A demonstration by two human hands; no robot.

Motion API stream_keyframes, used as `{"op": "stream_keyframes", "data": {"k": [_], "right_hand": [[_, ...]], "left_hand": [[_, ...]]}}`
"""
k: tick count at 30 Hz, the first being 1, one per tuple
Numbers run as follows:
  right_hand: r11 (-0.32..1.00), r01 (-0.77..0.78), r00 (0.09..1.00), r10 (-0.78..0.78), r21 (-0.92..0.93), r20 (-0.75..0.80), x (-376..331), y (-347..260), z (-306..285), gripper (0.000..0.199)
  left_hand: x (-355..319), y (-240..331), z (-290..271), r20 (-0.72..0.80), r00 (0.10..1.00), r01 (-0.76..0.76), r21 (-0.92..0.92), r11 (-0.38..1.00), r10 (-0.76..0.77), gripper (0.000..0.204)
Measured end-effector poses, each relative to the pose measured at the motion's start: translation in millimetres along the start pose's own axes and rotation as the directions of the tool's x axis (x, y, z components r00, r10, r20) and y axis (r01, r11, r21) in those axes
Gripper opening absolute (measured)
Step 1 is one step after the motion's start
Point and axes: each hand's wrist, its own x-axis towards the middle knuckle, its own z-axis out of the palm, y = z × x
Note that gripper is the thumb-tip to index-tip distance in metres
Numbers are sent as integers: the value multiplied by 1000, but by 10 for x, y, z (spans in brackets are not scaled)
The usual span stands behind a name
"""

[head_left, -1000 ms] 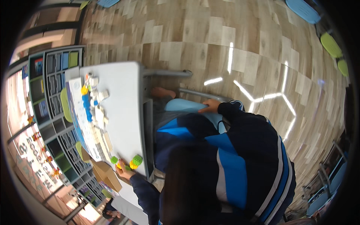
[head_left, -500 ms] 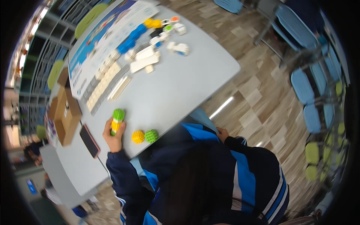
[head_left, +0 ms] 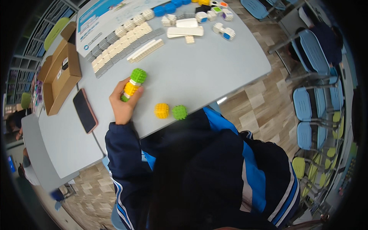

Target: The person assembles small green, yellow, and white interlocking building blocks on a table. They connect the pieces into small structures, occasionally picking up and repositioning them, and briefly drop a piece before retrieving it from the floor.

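My left hand (head_left: 122, 106) is closed around a short stack of studded building blocks (head_left: 132, 87). The stack has a green block on top, a yellow one with white connecting pieces in the middle and a green one at the bottom, partly covered by the fingers. It is held tilted over the near left part of the grey table (head_left: 214, 73). To the right of this hand, near the table edge, lie a loose yellow block (head_left: 161, 110) and a loose green block (head_left: 179, 112), apart from the hand. My right hand is hidden beyond the dark blue jacket.
Left of the hand lie a phone (head_left: 85, 110) and an open cardboard box (head_left: 61, 78). Farther off are rows of cream and grey blocks (head_left: 124, 43), white flat pieces (head_left: 185, 32), blue blocks (head_left: 170, 7) and a printed sheet (head_left: 100, 28). Blue chairs (head_left: 303, 103) stand at right.
The whole view has shifted, so the table and blocks appear larger and farther right. The left hand still grips the stack. The right hand, visible at the right side before, has gone out of sight.
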Motion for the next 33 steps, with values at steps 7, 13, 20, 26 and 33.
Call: {"op": "stream_keyframes", "data": {"k": [7,13,20,26,33], "right_hand": [[960,-186,983,183,-207,-32,-146,-185,-145,53],[997,-67,989,62,-30,-134,-402,-501,-194,55],[988,-96,995,98,118,-11,-498,-655,-425,84],[976,-118,993,118,184,14,-588,-787,-580,81],[969,-103,995,103,223,14,-572,-748,-486,82]], "left_hand": [[9,-78,28,-56,997,-47,71,996,51,41],[-69,-73,27,-62,990,-113,198,974,128,40],[-30,-123,147,-107,989,-62,346,936,105,42],[76,-178,55,-94,941,-193,639,745,324,49],[216,56,14,106,973,-196,853,483,207,54]]}}
